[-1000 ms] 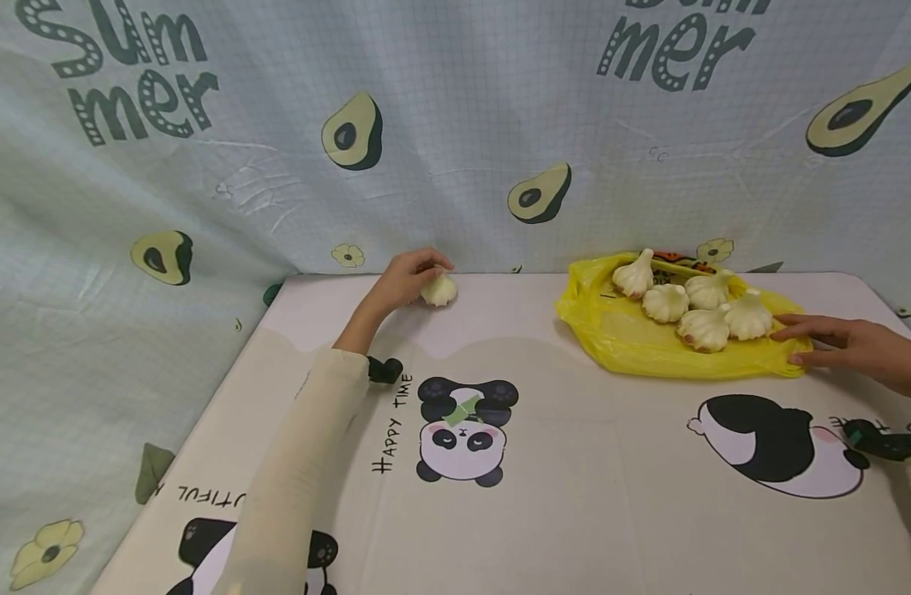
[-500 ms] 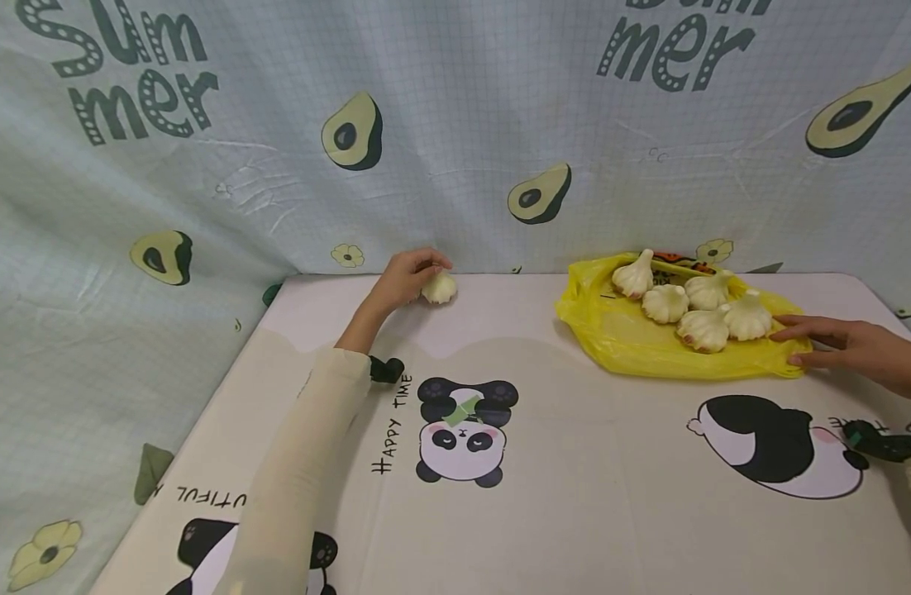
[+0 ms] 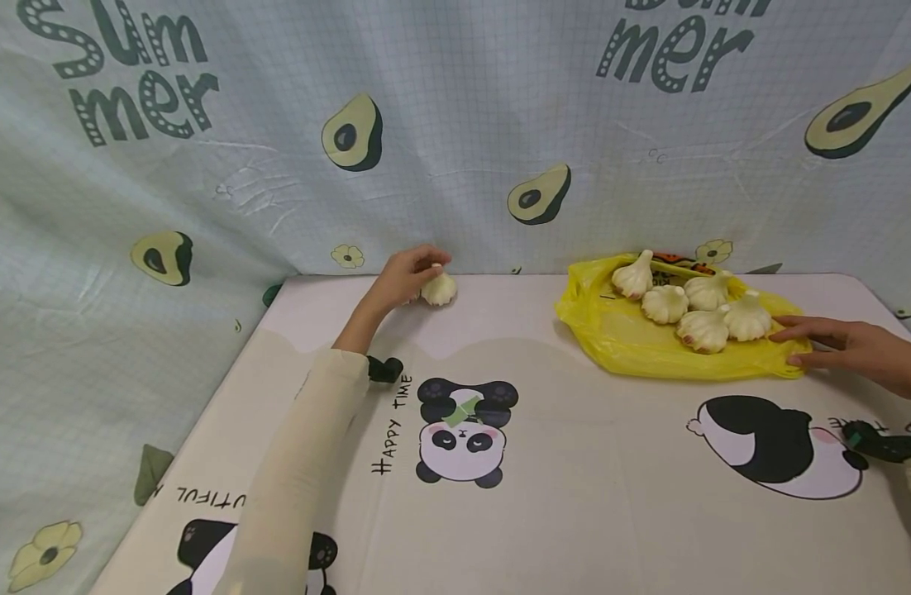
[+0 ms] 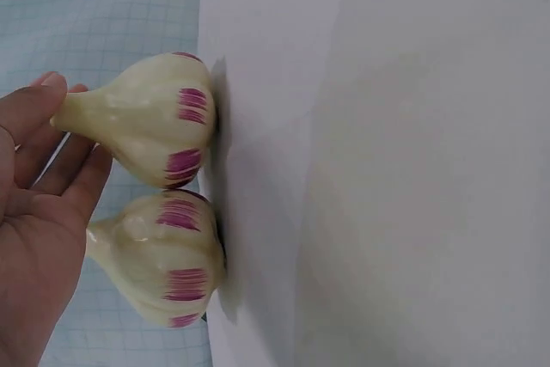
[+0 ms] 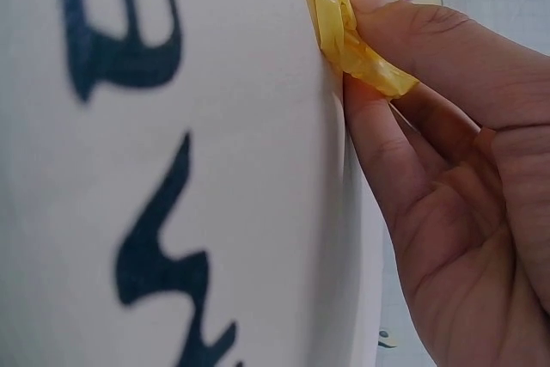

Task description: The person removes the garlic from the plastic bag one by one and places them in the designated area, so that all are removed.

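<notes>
At the table's back edge, my left hand [image 3: 411,273] has its thumb and fingers round the stem of a garlic bulb [image 3: 441,289]. In the left wrist view this bulb [image 4: 159,122] stands upright on the table, white with purple streaks. A second garlic bulb [image 4: 168,259] stands close beside it, near the palm. Over on the right, my right hand [image 3: 857,347] pinches the edge of a yellow plastic bag [image 3: 627,351] between thumb and fingers. The pinched, crumpled bag edge [image 5: 374,66] also shows in the right wrist view. Several garlic bulbs [image 3: 704,329] lie on the bag.
A pale cloth with panda prints [image 3: 463,438] covers the table [image 3: 560,512]. Behind it hangs a light curtain [image 3: 441,124] with avocado prints, meeting the table's back edge. The bag lies flat near the back right.
The left hand's fingers have shifted very slightly at the garlic's stem. The right hand, the bag and the garlic on it look the same.
</notes>
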A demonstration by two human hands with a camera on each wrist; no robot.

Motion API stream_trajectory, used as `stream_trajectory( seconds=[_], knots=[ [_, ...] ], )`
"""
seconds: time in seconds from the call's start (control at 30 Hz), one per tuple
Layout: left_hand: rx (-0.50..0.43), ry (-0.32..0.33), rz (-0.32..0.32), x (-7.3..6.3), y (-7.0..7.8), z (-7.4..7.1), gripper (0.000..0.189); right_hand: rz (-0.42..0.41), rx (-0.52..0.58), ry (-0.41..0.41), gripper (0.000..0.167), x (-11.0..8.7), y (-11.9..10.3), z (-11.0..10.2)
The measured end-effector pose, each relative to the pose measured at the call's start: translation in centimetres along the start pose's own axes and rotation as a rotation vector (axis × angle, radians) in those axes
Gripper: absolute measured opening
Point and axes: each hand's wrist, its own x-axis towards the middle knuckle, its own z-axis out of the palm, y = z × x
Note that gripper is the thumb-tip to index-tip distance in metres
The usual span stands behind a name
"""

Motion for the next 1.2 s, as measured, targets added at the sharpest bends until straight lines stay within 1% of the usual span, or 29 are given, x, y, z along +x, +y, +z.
stream_trajectory(
  seconds=[0.13, 0.23, 0.47, 0.53, 0.73, 0.97, 1.13, 1.2],
  knots=[
    [0.005, 0.011, 0.014, -0.1, 0.7, -0.2, 0.03, -0.002, 0.002, -0.003, 0.059, 0.0, 0.0, 0.1],
    [-0.004, 0.025, 0.044, -0.1, 1.4, -0.3, 0.031, -0.001, -0.001, 0.0, 0.059, -0.1, -0.1, 0.1],
    [-0.034, 0.033, 0.161, 0.1, 3.2, 0.0, 0.03, -0.008, -0.003, 0.003, 0.057, -0.3, -0.3, 0.3],
    [-0.045, 0.028, 0.183, 0.1, 3.8, 0.3, 0.03, -0.009, 0.001, 0.003, 0.056, -0.3, -0.3, 0.3],
    [-0.084, -0.017, 0.194, 0.4, 5.3, 1.4, 0.03, -0.005, 0.006, 0.005, 0.059, -0.2, -0.1, 0.4],
    [-0.075, -0.049, 0.278, 0.8, 6.6, 2.7, 0.029, 0.007, -0.002, 0.002, 0.06, -0.1, 0.0, 0.3],
    [-0.098, -0.073, 0.287, 1.1, 7.3, 3.9, 0.029, 0.025, -0.007, -0.002, 0.063, -0.2, 0.0, 0.2],
    [-0.09, -0.077, 0.282, 1.2, 7.7, 4.4, 0.029, 0.025, -0.014, 0.0, 0.063, -0.2, -0.1, 0.2]
  ],
)
